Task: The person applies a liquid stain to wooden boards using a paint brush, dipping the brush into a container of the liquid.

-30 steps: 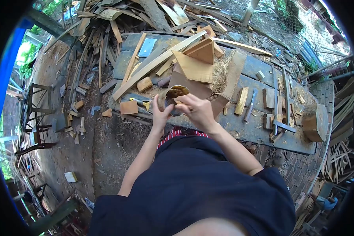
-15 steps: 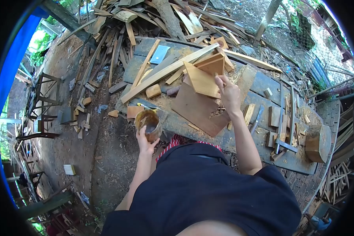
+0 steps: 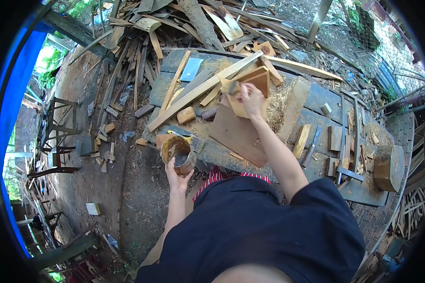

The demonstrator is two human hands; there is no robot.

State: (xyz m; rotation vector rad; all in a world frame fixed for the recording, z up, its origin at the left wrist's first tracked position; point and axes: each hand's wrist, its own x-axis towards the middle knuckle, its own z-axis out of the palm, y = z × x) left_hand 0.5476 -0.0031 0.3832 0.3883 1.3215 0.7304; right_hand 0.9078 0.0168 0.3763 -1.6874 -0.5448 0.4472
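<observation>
My left hand (image 3: 176,178) is wrapped round a stained, open-topped pot (image 3: 188,164) and holds it off the near edge of the workbench. Liquid shows inside the pot. In my right hand (image 3: 252,100) is what looks like a paintbrush (image 3: 233,87), its dark end against the pale face of a wooden piece made of joined boards (image 3: 259,79). My fingers hide most of the brush's handle. Beneath the wooden piece lies a flat brown sheet (image 3: 233,134).
A long pale batten (image 3: 205,92) crosses the workbench (image 3: 316,101). To the right are a chisel-like tool (image 3: 311,150), a long metal clamp (image 3: 349,173) and a thick wood block (image 3: 388,168). Scrap wood (image 3: 141,52) is heaped behind. A blue flat item (image 3: 191,70) lies at the back.
My right hand has moved left and up across the wooden piece, and the brush end now shows. My left hand still holds the pot in nearly the same place.
</observation>
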